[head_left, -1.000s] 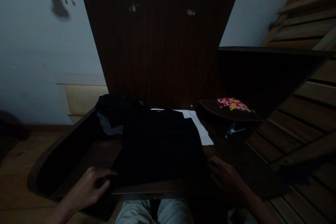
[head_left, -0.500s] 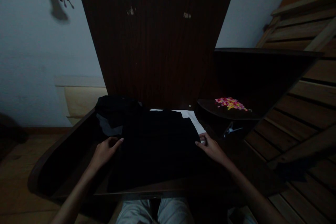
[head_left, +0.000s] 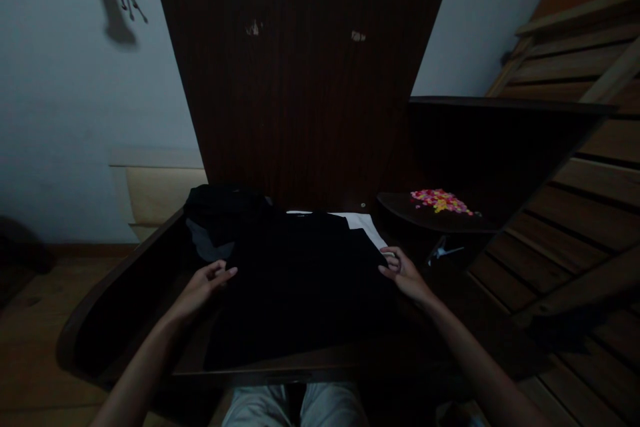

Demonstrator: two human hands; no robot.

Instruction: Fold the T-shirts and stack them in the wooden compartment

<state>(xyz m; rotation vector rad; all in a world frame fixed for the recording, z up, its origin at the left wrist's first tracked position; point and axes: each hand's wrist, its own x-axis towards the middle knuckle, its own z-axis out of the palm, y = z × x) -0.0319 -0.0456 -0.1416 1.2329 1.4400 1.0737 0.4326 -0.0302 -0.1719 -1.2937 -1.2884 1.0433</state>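
A black shirt (head_left: 300, 287) lies spread on the dark wooden desktop, its small label showing at the far edge. My left hand (head_left: 203, 287) pinches the shirt's left edge between thumb and fingers. At the opposite edge, my right hand (head_left: 404, 273) has its thumb on top of the black fabric and its fingers curled beneath. A white cloth (head_left: 363, 221) sticks out from under the shirt at the back right, close to my right fingers. Bunched dark clothing (head_left: 225, 207) with a grey part sits behind my left hand. Dim light hides the folds.
A tall dark wooden panel (head_left: 305, 80) rises behind the desktop. On the right, a small rounded shelf (head_left: 400, 207) carries a pile of pink and yellow pieces (head_left: 443, 200). Slatted wood (head_left: 590, 180) stands at far right. A curved raised edge (head_left: 75, 327) bounds the left side.
Both hands have shifted slightly on the shirt's edges, and my left fingers have closed more on the fabric. The whole view has tilted a little.
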